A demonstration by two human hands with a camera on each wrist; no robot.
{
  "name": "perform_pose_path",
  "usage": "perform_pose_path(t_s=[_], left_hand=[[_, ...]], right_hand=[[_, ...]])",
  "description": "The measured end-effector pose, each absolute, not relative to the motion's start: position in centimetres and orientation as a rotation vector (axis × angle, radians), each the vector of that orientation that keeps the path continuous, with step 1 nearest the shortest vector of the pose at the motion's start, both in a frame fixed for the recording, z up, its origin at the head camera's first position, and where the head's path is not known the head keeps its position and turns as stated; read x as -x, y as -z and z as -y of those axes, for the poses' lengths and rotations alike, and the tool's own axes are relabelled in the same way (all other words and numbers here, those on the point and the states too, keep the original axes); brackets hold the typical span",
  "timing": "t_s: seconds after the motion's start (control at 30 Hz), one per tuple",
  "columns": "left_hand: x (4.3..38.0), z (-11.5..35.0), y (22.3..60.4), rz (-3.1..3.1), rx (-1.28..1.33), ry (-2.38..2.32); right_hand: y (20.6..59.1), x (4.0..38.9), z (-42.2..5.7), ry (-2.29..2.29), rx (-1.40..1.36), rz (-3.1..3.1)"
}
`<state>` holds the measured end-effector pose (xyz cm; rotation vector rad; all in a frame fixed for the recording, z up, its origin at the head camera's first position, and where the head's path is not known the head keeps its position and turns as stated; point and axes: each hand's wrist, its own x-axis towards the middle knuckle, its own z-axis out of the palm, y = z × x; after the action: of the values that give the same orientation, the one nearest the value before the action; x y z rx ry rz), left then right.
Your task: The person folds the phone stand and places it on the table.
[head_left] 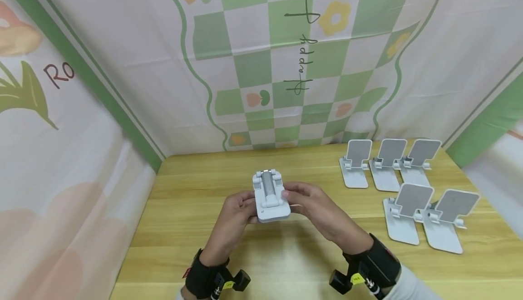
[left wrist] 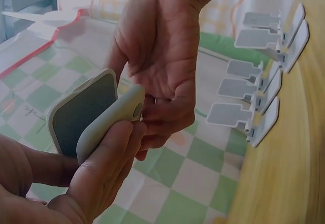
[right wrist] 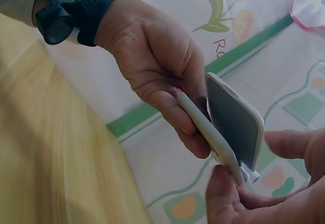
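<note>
Left hand (head_left: 234,213), right hand (head_left: 313,205): grips clamped on white stand (head_left: 271,201); its gray pad (right wrist: 231,121) shows only in wrist views.

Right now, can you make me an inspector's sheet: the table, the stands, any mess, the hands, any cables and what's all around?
Surface: table, light wood grain.
Job's things: one white stand, held, partly folded; at the right, three stands in the back row and two stands in front, all unfolded.
Clutter: nothing seen.
Hands: left hand and right hand both hold the white stand above the table.
Cables: nothing seen.
Surroundings: cloth printed with green checks and lettering.
</note>
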<state>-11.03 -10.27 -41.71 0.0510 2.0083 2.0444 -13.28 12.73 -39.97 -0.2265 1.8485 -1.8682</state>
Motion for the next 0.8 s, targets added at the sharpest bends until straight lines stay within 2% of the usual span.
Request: perform_pose_path(t_s=[0.33, 0.57, 0.8], left_hand=[[11.28, 10.11, 42.0, -1.966, -0.058, -2.032], [11.67, 10.12, 42.04, -1.716, -0.046, -2.183], [11.77, 9.91, 42.26, -1.828, -0.02, -2.101]], right_hand=[[40.34, 13.52, -13.13, 1.861, 0.226, -1.804], [40.58, 13.69, -13.17, 1.879, 0.21, -1.784], [40.96, 13.7, -13.23, 1.874, 0.242, -1.82]])
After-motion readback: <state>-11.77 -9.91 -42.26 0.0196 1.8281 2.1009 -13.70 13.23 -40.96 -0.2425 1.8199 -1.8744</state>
